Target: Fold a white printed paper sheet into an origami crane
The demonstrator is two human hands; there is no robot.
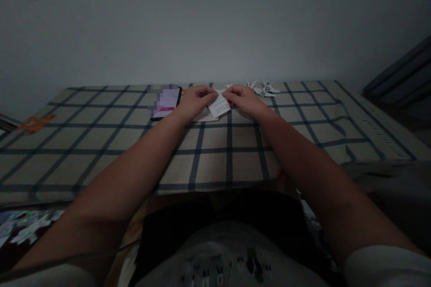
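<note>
A checked tablecloth (212,152) is spread beneath the phone (169,100) and in front of it. Well to the phone's left, an orange item (36,123) is seen. Just right of the phone, a flat paper sheet (207,117) is partly covered. Also to its right, a printed white slip (220,107) is pinched between the fingertips of the left hand (197,102) and the right hand (246,100). Farther right of the phone, folded paper shapes (268,90) are set near the wall (215,22).
</note>
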